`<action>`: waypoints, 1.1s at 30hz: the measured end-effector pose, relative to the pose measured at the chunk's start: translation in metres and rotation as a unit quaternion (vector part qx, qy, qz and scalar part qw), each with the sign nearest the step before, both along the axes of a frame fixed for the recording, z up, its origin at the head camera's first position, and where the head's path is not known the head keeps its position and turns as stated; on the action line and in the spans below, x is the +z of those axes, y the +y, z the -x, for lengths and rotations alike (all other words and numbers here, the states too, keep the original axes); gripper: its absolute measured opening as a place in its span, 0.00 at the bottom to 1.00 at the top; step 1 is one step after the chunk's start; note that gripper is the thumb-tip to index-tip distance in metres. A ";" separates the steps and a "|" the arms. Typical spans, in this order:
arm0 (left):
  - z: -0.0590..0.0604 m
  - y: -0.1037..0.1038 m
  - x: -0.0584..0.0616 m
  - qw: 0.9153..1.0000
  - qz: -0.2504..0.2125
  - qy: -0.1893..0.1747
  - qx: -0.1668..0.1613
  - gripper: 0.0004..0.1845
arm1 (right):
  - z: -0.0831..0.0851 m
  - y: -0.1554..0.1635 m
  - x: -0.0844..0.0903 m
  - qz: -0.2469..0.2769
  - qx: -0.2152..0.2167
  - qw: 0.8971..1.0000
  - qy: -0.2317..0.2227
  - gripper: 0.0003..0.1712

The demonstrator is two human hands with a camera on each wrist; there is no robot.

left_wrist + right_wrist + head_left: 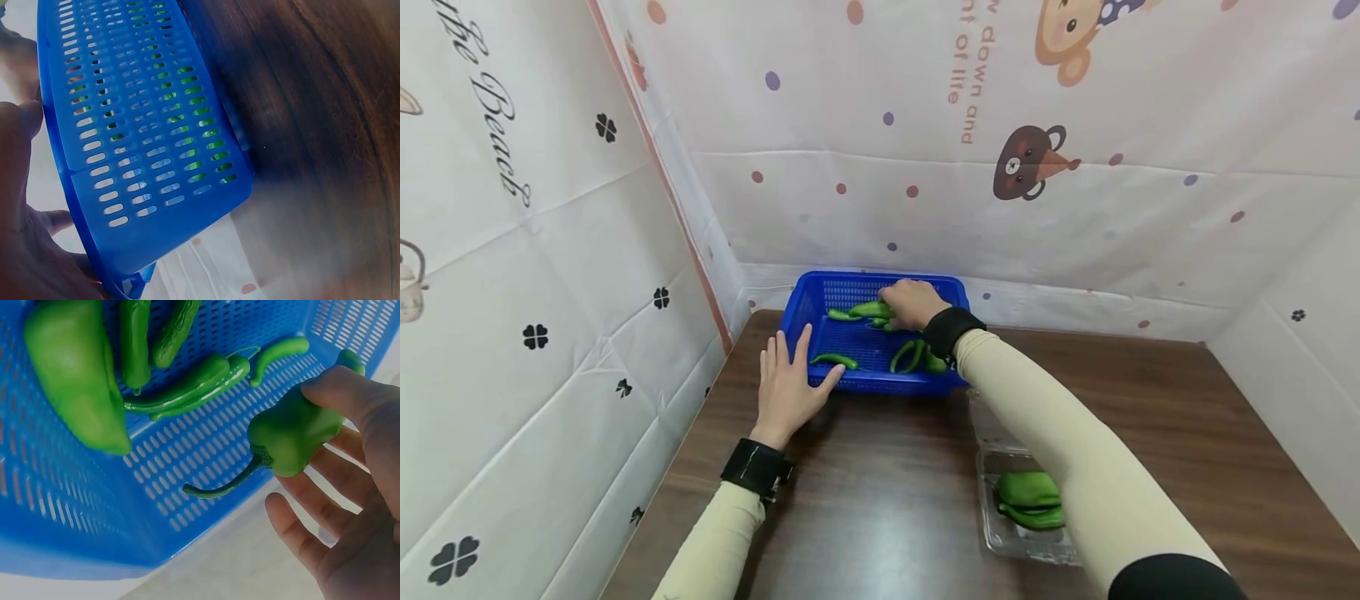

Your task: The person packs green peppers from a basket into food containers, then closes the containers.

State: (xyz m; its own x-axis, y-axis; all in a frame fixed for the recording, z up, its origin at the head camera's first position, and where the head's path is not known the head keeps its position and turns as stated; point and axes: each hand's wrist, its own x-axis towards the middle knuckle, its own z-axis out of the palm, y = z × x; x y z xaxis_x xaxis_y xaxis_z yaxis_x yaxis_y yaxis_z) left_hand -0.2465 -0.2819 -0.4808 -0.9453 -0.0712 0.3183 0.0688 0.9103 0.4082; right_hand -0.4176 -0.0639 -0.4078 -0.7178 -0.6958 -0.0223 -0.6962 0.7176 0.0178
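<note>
My right hand (913,304) reaches over the far right of a blue plastic basket (880,382). In the right wrist view it holds a green pepper (294,434) with a long curved stem between thumb and fingers. Several other green peppers lie in the basket, among them a broad pale one (72,378) and a small curved chili (835,360). At the basket's near left corner is my left hand (786,392), fingers straight and spread. The left wrist view shows its fingertips at the rim, beside the slotted wall (144,119).
On the brown wooden table (857,500), near the right forearm, stands a clear plastic box (992,533) with its lid raised. Green peppers (1028,492) lie in it, partly hidden by the sleeve. A printed sheet (850,208) hangs behind the basket.
</note>
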 end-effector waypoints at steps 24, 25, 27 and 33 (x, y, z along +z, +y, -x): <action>-0.011 0.027 0.000 0.995 0.012 0.039 -0.087 0.48 | -0.035 0.036 0.020 0.015 0.036 0.999 0.037 0.24; -0.011 0.028 0.000 0.995 0.013 0.041 -0.091 0.48 | -0.036 0.037 0.019 0.018 0.038 0.998 0.040 0.24; -0.012 0.031 0.001 0.994 0.014 0.045 -0.098 0.48 | -0.039 0.039 0.020 0.022 0.042 0.998 0.047 0.24; -0.012 0.039 0.007 0.992 0.015 0.053 -0.115 0.48 | -0.045 0.046 0.023 0.033 0.050 0.996 0.066 0.24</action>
State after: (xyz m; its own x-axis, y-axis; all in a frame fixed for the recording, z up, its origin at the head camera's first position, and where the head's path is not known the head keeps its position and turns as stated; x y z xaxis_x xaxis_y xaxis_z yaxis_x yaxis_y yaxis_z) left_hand -0.2345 -0.2427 -0.4743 -0.8968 0.1526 0.4152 0.3165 0.8771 0.3613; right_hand -0.3731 -0.0178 -0.3849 -0.6382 -0.7611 0.1156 -0.7592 0.6471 0.0690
